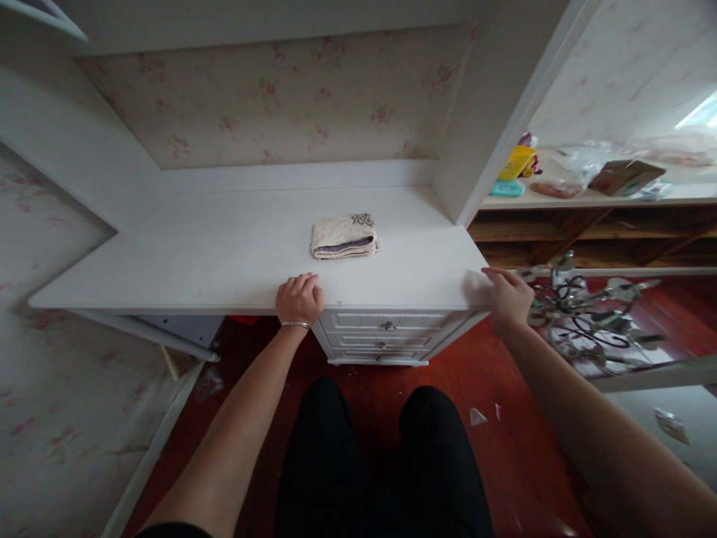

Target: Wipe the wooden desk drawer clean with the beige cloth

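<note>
A white desk (224, 246) with a raised back frame fills the middle of the view. My left hand (299, 297) is closed over its front edge, just left of the drawer unit (386, 323); the fingertips are hard to see. At the right end of the desktop, my right hand (509, 297) grips the side edge near the front corner, part of its fingers hidden. Between the two hands and farther back lies a folded beige cloth (343, 237) with a grey pattern on one corner. Neither hand touches the cloth.
To the right, a metal chandelier (594, 314) sits low near a wooden shelf unit (616, 224) holding a yellow container (516, 162), a cardboard box (626, 178) and plastic bags. Small scraps (477, 416) lie on the red floor. Floral-papered wall (39, 388) borders the left.
</note>
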Available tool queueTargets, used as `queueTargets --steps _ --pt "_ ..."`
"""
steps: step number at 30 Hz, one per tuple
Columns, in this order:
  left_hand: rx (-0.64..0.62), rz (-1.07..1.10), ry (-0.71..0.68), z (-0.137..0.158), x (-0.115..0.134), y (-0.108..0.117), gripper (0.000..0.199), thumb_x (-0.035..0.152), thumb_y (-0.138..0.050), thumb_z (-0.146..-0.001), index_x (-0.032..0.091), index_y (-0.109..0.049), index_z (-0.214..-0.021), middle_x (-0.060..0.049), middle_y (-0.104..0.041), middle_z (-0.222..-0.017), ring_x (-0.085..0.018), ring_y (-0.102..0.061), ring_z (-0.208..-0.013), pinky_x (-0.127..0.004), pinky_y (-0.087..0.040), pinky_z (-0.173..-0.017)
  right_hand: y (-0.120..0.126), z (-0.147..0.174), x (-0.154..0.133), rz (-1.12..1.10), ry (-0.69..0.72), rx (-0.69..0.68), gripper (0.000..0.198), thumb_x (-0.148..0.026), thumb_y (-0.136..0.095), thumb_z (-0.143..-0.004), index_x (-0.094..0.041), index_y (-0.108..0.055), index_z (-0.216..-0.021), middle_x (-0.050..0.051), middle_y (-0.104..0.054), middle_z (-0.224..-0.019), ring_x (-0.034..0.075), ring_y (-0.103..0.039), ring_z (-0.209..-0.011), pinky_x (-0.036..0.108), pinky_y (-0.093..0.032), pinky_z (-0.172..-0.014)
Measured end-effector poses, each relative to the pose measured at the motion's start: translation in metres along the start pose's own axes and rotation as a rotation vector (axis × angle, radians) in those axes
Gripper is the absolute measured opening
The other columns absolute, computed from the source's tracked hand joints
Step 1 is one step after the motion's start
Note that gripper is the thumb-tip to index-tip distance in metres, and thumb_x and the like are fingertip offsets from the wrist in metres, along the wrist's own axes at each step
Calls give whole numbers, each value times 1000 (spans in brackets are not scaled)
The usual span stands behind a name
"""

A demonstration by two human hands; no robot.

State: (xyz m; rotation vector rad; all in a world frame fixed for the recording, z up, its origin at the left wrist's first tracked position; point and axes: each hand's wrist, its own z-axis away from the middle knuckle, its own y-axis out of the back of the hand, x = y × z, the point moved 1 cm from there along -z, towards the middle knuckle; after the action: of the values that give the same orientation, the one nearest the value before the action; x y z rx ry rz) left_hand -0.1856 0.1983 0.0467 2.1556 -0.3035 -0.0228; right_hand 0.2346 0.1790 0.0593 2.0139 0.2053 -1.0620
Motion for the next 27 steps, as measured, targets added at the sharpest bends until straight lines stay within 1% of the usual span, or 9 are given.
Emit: queueTargets --steps 2,4,6,8,10,12,15,19,27 --pt "5 -1 -3 0 0 1 34 24 -41 -87 21 -66 -110 -6 -66 -115 -26 -56 -98 -41 -37 -83 8 18 4 -235 -35 49 39 -33 -37 -82 -13 -61 -106 8 -65 -87 19 -62 -76 30 -48 -69" --pt "7 -7 -4 0 1 1 33 24 -41 -87 21 -66 -109 -5 -66 -114 -26 -56 -97 -40 -37 -83 7 49 5 -382 -14 -48 33 -37 -44 -82 -15 -62 -100 3 -63 -73 16 -60 -64 28 -48 -65" --pt "6 -17 -4 0 1 2 32 25 -41 -87 21 -66 -108 -4 -67 -114 -25 -56 -96 -40 -37 -83 -8 87 2 -371 59 -430 30 -41 -51 -82 -18 -64 -94 -1 -60 -61 16 -59 -61 27 -47 -63" --pt "3 -26 -1 0 2 3 32 24 -42 -87 21 -66 -109 -4 -67 -113 -25 -56 -96 -40 -38 -83 -31 121 -5 -213 160 -747 30 -41 -50 -85 -19 -66 -97 3 -68 -77 18 -63 -75 27 -47 -71" --pt "-2 -32 0 0 2 4 33 24 -41 -87 21 -66 -109 -4 -66 -114 -25 -56 -97 -40 -38 -83 -55 141 -17 26 290 -854 34 -41 -45 -90 -23 -64 -110 5 -69 -100 18 -63 -90 27 -45 -80" --pt "-7 -36 -1 0 2 4 33 24 -41 -87 21 -65 -109 -4 -66 -115 -25 -56 -97 -39 -38 -83 -73 148 -30 224 370 -873 37 -42 -38 -94 -26 -60 -119 5 -66 -113 18 -62 -99 27 -43 -86" --pt "-10 -38 -4 0 1 3 33 24 -41 -87 22 -65 -110 -4 -66 -115 -25 -56 -97 -39 -38 -84 -84 145 -43 349 382 -857 43 -46 -29 -97 -26 -62 -115 8 -66 -110 22 -62 -100 32 -44 -85" --pt "0 -41 -10 0 -1 1 33 25 -41 -88 22 -65 -110 -3 -66 -116 -24 -56 -98 -39 -38 -84 -82 145 -44 411 382 -862 43 -50 -29 -96 -29 -63 -113 8 -67 -110 26 -65 -94 37 -45 -80" --pt "-30 -37 8 1 1 4 34 25 -40 -88 22 -65 -111 -4 -65 -117 -24 -55 -100 -39 -38 -86 -83 157 -30 406 497 -815 40 -41 -28 -99 -30 -56 -125 2 -64 -122 19 -62 -105 30 -45 -88"
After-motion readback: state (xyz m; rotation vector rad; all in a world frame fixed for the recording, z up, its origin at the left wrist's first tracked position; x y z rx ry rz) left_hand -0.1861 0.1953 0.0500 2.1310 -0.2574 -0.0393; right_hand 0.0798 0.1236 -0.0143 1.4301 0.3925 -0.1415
